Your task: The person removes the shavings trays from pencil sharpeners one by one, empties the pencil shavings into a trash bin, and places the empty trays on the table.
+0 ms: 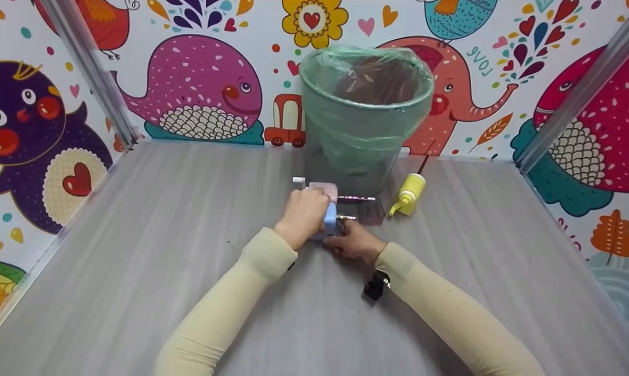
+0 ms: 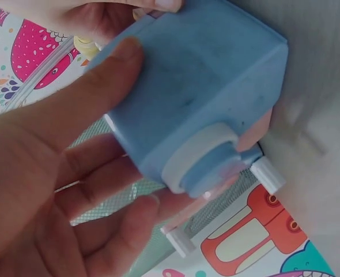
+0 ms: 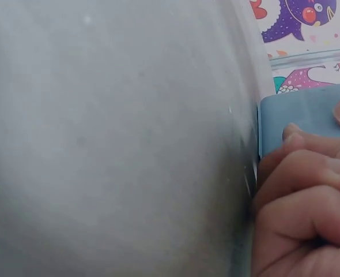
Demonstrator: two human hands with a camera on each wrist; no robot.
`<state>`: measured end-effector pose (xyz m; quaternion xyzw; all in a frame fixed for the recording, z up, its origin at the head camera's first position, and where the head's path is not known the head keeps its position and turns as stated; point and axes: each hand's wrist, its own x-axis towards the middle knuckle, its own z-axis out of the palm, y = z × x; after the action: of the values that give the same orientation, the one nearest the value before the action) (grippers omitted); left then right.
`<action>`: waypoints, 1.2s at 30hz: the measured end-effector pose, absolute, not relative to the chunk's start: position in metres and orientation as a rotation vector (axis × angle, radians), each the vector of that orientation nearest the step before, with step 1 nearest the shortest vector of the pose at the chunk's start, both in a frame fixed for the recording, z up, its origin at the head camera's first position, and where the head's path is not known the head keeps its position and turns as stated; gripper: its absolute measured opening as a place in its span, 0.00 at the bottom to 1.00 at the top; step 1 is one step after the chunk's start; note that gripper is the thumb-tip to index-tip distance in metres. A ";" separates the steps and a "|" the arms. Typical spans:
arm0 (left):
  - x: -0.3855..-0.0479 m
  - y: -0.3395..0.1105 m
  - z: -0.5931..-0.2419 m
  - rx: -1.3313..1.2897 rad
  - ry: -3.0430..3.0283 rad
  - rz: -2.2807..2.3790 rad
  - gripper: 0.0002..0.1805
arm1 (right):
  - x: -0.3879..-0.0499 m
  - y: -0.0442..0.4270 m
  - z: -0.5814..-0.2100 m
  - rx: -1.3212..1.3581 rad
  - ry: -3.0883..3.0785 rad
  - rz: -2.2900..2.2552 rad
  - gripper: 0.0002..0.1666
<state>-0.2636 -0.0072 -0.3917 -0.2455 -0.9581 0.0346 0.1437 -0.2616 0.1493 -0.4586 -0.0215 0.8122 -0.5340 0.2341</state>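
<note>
A blue hand-crank pencil sharpener point(image 2: 216, 63) is gripped by my left hand point(image 1: 304, 216), thumb on one side and fingers around the other. Its crank carries a white knob point(image 2: 268, 176). At the sharpener's opposite end, my right hand point(image 1: 358, 241) has curled fingers against the blue body, partly hiding what they pinch. Close beyond stands a pink pencil sharpener point(image 1: 322, 189), with a patterned pencil point(image 1: 364, 198) reaching out to its right. A shorter patterned stick point(image 1: 347, 217) shows above my right hand. Beside these lies a dark see-through box point(image 1: 370, 213).
Behind the sharpeners stands a bin point(image 1: 353, 180) lined with a green bag point(image 1: 366, 125). To the right are a yellow squeeze bottle point(image 1: 412, 189) and a thin dark stick point(image 1: 423, 164). Patterned panels point(image 1: 199, 89) border the grey table point(image 1: 178, 209).
</note>
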 end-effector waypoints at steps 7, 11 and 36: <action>-0.265 -0.007 -0.391 -0.704 -2.754 0.096 0.25 | -0.261 0.149 -0.457 -0.097 2.248 -1.425 0.08; -0.265 -0.006 -0.390 -0.689 -2.773 0.102 0.25 | -0.261 0.149 -0.456 -0.123 2.269 -1.394 0.07; -0.263 -0.007 -0.392 -0.689 -2.761 0.108 0.26 | -0.261 0.149 -0.461 -0.239 2.339 -1.278 0.05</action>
<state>-0.2629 -0.0070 -0.3922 -0.2394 -0.9591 0.0375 0.1463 -0.2607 0.1489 -0.4610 -0.0867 0.8506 -0.4645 0.2307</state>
